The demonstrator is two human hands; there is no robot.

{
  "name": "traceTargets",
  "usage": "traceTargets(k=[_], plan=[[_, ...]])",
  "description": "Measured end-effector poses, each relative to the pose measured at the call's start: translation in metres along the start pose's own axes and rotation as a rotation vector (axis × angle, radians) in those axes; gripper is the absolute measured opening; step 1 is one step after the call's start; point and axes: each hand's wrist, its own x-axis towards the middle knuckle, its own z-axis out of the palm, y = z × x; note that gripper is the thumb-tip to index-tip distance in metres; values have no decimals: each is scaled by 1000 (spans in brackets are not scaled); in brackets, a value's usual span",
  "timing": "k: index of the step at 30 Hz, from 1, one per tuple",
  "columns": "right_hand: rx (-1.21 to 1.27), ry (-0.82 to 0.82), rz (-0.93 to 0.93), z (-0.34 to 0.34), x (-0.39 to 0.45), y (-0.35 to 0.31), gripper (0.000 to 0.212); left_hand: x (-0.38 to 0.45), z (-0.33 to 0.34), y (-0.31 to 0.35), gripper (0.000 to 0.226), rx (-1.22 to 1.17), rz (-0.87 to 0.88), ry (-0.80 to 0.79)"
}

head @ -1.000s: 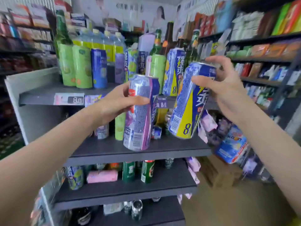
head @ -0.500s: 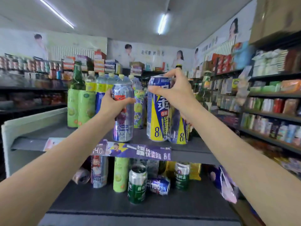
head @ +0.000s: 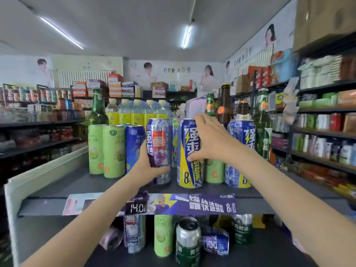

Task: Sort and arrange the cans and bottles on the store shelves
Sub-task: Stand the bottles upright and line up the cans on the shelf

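My left hand [head: 146, 168] grips a tall purple grape can [head: 159, 143] low on its body; the can stands upright on the top shelf [head: 81, 186]. Right beside it stands a blue and yellow can marked 8 [head: 187, 166], gripped from the right side by my right hand [head: 209, 140]. A matching blue can [head: 239, 151] stands just right of my right hand. Two green cans [head: 107, 149] and a blue can [head: 133, 145] stand to the left. Green and brown glass bottles [head: 263, 120] and yellow-labelled water bottles [head: 133, 112] fill the back of the shelf.
The shelf below holds more cans: a silver-green can [head: 187, 239], a light green can [head: 163, 235], a crushed blue can [head: 215, 242] lying down. A price strip [head: 179, 205] runs along the top shelf's edge. Stocked store shelves [head: 323, 128] stand right and left.
Both cans went from held in the air in front of the lower shelves up to the top shelf, where they now stand side by side. My view rose with them.
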Motion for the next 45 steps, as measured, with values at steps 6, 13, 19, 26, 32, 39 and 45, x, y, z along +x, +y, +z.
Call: traceTargets(k=[6,13,19,26,32,39,45], plan=[[-28,-77,30,5,20,-10,96,1,-13,-13,100,184,-27,-99],[-161,-97,93,26,51,-17,109,21,0,-22,99,362,-48,-7],[-330,-185,127,28,68,-16,109,34,5,-26,106,386,-95,-2],[-435,-430,225,-24,56,17,75,37,6,-23,104,450,-84,18],[-235,-429,113,-30,44,28,67,34,3,-19,111,488,-79,-27],[122,-279,-82,-54,58,-8,58,7,-32,-2,111,211,103,-182],[441,-179,-188,-31,82,-72,60,-6,-68,-6,60,69,128,20]])
